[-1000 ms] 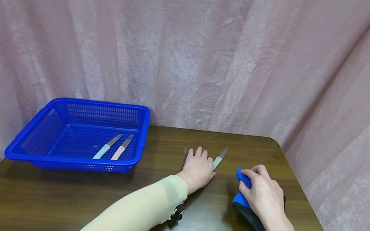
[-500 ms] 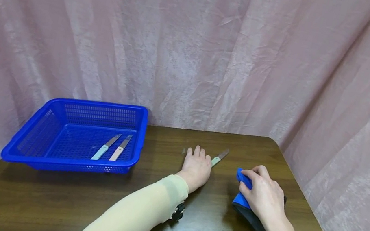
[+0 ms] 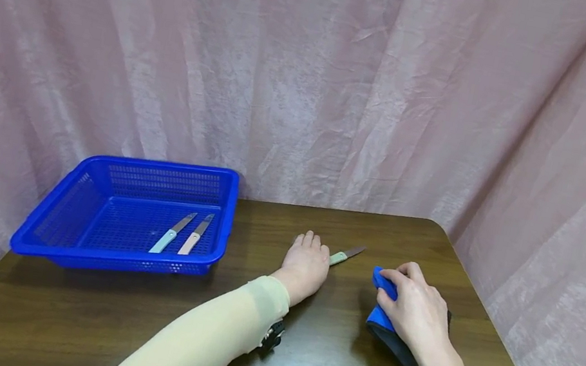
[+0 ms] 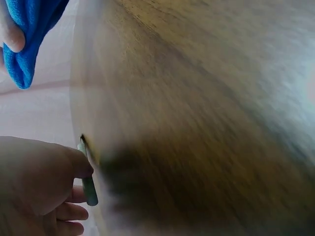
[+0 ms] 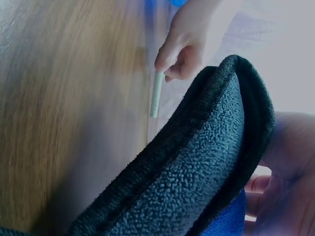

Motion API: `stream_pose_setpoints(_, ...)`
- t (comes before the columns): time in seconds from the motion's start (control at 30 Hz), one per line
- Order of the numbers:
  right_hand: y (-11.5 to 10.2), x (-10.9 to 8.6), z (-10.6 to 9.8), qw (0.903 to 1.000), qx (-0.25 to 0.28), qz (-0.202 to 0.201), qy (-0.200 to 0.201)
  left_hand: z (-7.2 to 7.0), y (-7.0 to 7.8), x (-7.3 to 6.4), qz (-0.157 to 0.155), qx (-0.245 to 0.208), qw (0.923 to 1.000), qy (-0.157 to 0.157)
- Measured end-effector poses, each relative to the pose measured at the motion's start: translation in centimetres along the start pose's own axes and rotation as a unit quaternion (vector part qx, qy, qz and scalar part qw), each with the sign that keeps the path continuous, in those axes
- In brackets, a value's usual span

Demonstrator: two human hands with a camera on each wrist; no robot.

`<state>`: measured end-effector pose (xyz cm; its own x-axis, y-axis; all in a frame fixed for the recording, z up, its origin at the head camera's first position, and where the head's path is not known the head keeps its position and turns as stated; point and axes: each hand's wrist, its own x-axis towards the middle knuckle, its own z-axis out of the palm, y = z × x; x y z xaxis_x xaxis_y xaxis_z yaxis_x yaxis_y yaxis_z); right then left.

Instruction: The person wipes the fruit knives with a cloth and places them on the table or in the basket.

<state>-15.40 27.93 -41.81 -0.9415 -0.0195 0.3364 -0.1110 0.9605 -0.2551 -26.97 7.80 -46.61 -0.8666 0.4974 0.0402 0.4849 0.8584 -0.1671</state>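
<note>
A paring knife (image 3: 339, 258) with a pale green handle is pinched by my left hand (image 3: 304, 269), low over the back of the table. Its blade points right; part of the handle is behind the fingers. In the left wrist view, the thumb presses on the knife handle (image 4: 90, 191). To the right, my right hand (image 3: 417, 306) grips a folded blue cloth (image 3: 382, 318) with dark edging, between thumb and fingers. From the right wrist, the dark edge and grey-looking pile of the cloth (image 5: 182, 167) fill the middle of the view.
A blue plastic basket (image 3: 109, 260) stands at the left of the wooden table (image 3: 86, 323). Inside it lie a knife with a light blue handle (image 3: 163, 241) and one with a pale pink handle (image 3: 189, 243). A pink curtain (image 3: 311, 81) hangs behind.
The green-handled knife has turned clockwise, its tip swinging from up-right toward the right, as my left hand shifted slightly left. My right hand and the blue cloth have barely moved.
</note>
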Motion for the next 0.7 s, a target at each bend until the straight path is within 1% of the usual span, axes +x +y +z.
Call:
stream_pose_setpoints(0.17,-0.5,0.3,0.5,0.9999,0.005,-0.009,0.003,-0.2,-1.0,-1.2,0.008,-0.029,0.9991,0.029)
stream_pose_setpoints(0.33,-1.1,0.6,0.9,0.9998,0.013,-0.016,0.001,-0.3,-2.1,-2.3,0.017,-0.040,0.9972,0.061)
stream_pose_setpoints(0.43,-1.4,0.7,1.1,0.9997,0.014,-0.019,0.002,-0.4,-2.8,-3.0,0.022,-0.036,0.9964,0.073)
stream_pose_setpoints(0.53,-1.7,0.7,1.0,0.9996,0.015,-0.021,0.006,-0.8,-3.3,-3.6,0.032,-0.018,0.9954,0.089)
stream_pose_setpoints(0.63,-2.1,0.7,0.8,0.9995,0.017,-0.025,0.009,-1.2,-3.9,-4.2,0.042,-0.001,0.9920,0.119)
stream_pose_setpoints(0.7,-2.4,0.8,0.7,0.9994,0.020,-0.027,0.011,-1.5,-4.2,-4.7,0.047,0.002,0.9893,0.138)
